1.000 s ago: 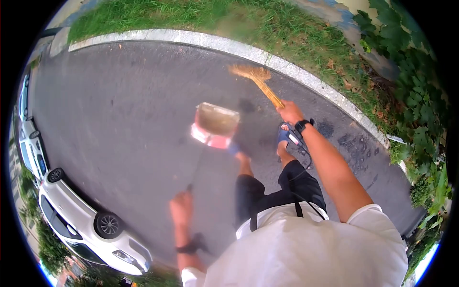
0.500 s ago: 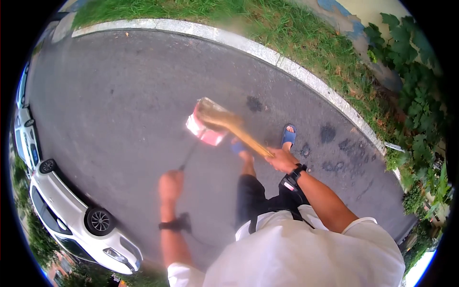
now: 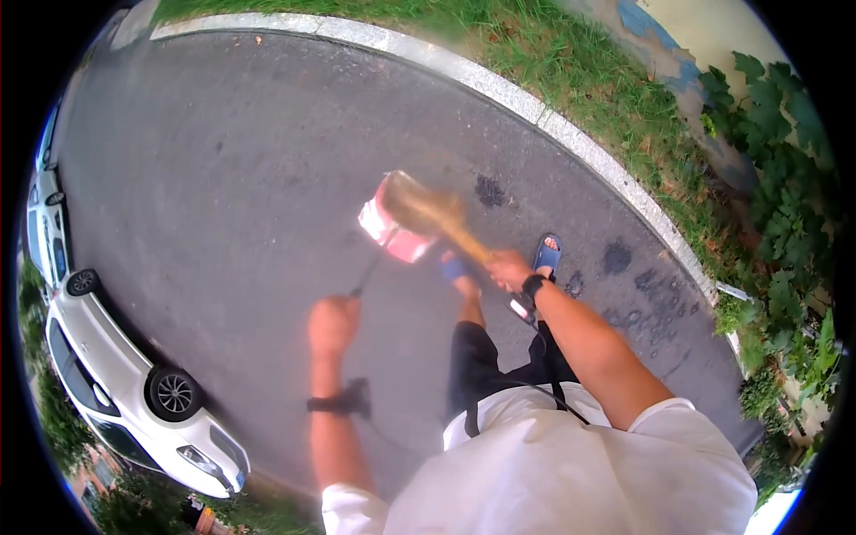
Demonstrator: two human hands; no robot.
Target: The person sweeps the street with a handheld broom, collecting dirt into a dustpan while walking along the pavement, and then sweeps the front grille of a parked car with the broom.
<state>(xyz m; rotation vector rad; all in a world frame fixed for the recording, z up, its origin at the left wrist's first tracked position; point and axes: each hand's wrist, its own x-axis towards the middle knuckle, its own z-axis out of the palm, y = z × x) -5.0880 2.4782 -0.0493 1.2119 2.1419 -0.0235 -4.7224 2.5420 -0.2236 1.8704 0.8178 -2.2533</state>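
Observation:
My left hand (image 3: 334,326) is closed around the thin dark handle of a pink and white dustpan (image 3: 408,246), which is held out in front of my feet. In my right hand (image 3: 510,269) is the yellow handle of a short broom (image 3: 430,207), the fingers wrapped round it. The tan broom head, smeared by motion, overlaps the dustpan's far edge in this view. Any contents of the pan are hidden. A dark band circles each wrist.
Grey asphalt (image 3: 241,178) spreads around me, with dark patches on the right. A pale stone kerb (image 3: 428,53) curves past grass (image 3: 535,58) and leafy plants (image 3: 767,152). White cars (image 3: 116,357) stand parked at the left. My feet wear blue slippers (image 3: 549,257).
My right hand has moved forward and left, bringing the broom handle closer to the dustpan. The dustpan and my left hand have shifted slightly right and up in the view, which itself has turned a little.

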